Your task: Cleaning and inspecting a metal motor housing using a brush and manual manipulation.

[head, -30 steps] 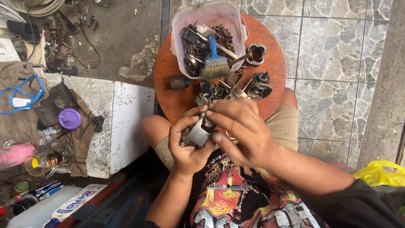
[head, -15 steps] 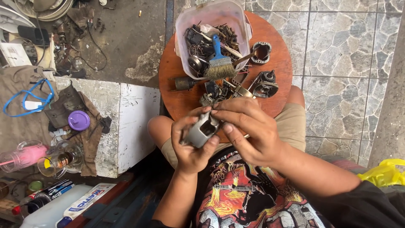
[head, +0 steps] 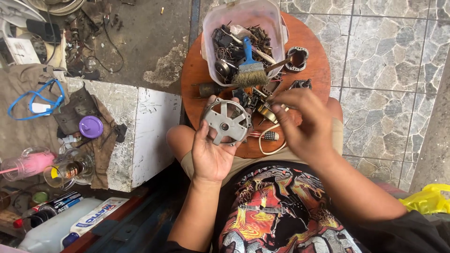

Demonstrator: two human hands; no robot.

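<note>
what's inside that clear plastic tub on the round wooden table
The clear plastic tub holds a heap of dark metal parts, with a blue-handled paintbrush lying on top. Whatever sits beneath the heap is covered.

Your left hand (head: 212, 157) holds a round grey metal motor end cover (head: 228, 122), spoked face up, above the near edge of the round wooden board (head: 314, 70) on your lap. Your right hand (head: 304, 122) hovers just right of it, fingertips pinched over small brass and dark metal parts (head: 262, 105). Behind sits a clear plastic tub (head: 211, 28) of scrap hardware, with a blue-handled paintbrush (head: 250, 68) leaning over its near rim. A white cable loop (head: 267, 143) lies by the cover.
</note>
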